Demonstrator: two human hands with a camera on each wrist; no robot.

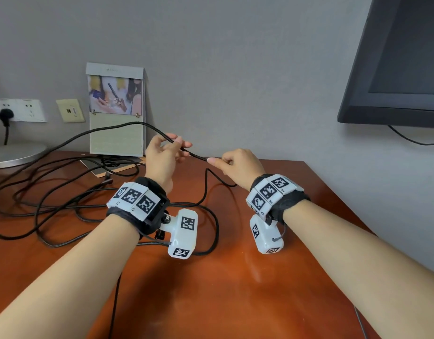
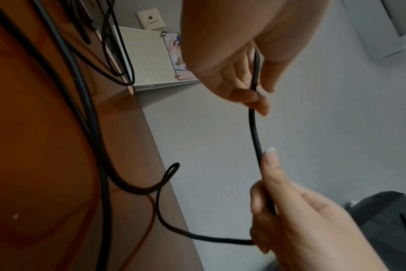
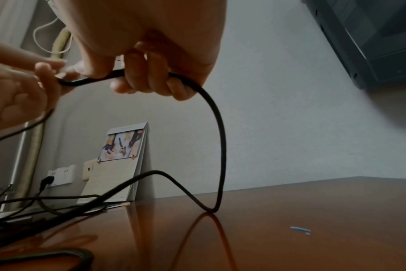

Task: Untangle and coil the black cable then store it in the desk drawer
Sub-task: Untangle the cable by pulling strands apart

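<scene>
Both hands raised above the counter (image 1: 272,277), centre of the head view. Left hand (image 1: 162,157) pinches the black cable (image 1: 194,154) between thumb and fingertips; right hand (image 1: 238,167) has its grip curled round the same cable, thumb laid along it. A short taut run of cable spans between the two hands.

Head view: most of the cable lies in loose tangled loops across the left half of the counter, one strand arching up from the lower left to the left hand. A standing card (image 1: 116,111) leans against the wall at upper left, wall sockets (image 1: 20,110) to its left with a black plug in one. A dark monitor (image 1: 397,62) fills the upper right.

Left wrist view only: the cable (image 2: 255,132) runs through the left hand's (image 2: 241,73) fingers and down to the right hand (image 2: 301,220), where it passes under the thumb and exits low, doubling into a small bend near the counter edge.

Right wrist view only: below the right hand's (image 3: 155,64) curled fingers the cable (image 3: 221,139) drops in a tall arc, touches the counter at a sharp kink, then rises towards the tangle at lower left. A small blue scrap (image 3: 300,229) lies on the counter at lower right. No drawer seen in any view.
</scene>
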